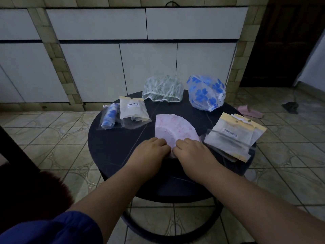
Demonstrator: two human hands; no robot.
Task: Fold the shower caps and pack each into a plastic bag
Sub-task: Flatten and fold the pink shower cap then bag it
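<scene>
A pink shower cap (173,128), folded flat into a wedge, lies in the middle of the round dark table (112,148). My left hand (151,149) and my right hand (190,150) sit side by side on its near edge, fingers curled and pinching the plastic. At the back stand a green-patterned cap (163,88) and a blue-flowered cap (205,93), both unfolded. On the left lie two packed bags: one with a rolled blue cap (110,117), one with a barcode label (133,111). A stack of empty plastic bags (233,136) lies at the right.
The table stands on a tiled floor in front of white cabinet doors (147,67). A pink slipper (249,110) and a dark rag (291,107) lie on the floor at the right. A dark furry thing (35,192) is at the lower left.
</scene>
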